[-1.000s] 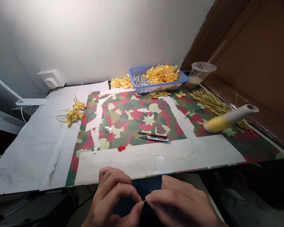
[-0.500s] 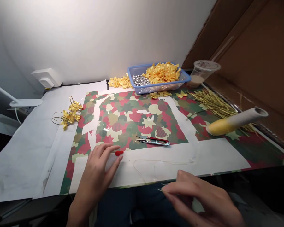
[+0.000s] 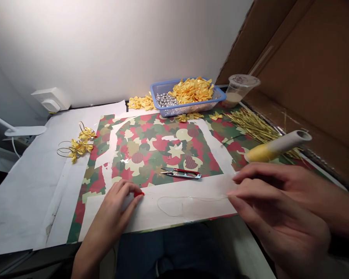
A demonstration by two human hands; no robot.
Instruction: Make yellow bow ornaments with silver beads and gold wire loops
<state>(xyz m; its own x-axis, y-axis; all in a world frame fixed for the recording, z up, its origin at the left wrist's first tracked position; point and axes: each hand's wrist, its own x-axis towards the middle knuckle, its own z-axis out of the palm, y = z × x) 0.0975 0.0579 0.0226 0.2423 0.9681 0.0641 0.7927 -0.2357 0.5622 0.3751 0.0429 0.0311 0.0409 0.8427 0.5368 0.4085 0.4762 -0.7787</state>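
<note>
My left hand (image 3: 112, 205) rests on the white paper sheet (image 3: 186, 209), its thumb and fingertips closed on a small red piece (image 3: 139, 193), which is partly hidden. My right hand (image 3: 279, 205) reaches in from the right, with its fingertips at the end of a thin clear thread (image 3: 174, 202). That thread runs left from them in a loose loop across the paper. Red-handled thread snips (image 3: 180, 174) lie on the patterned green-and-red mat (image 3: 151, 149), above the paper and between my hands, touched by neither.
A blue plastic basket (image 3: 186, 110) at the back holds yellow ribbon bows and silver beads. Finished bows with wire loops (image 3: 78, 146) lie left. A plastic cup (image 3: 240, 88), thin golden sticks (image 3: 253, 128) and a yellow ribbon roll (image 3: 263, 152) stand right, before a cardboard wall (image 3: 308, 66).
My left hand has moved onto the red piece and closed on it. My right hand has moved up and right to the thread's end. The view has shifted slightly.
</note>
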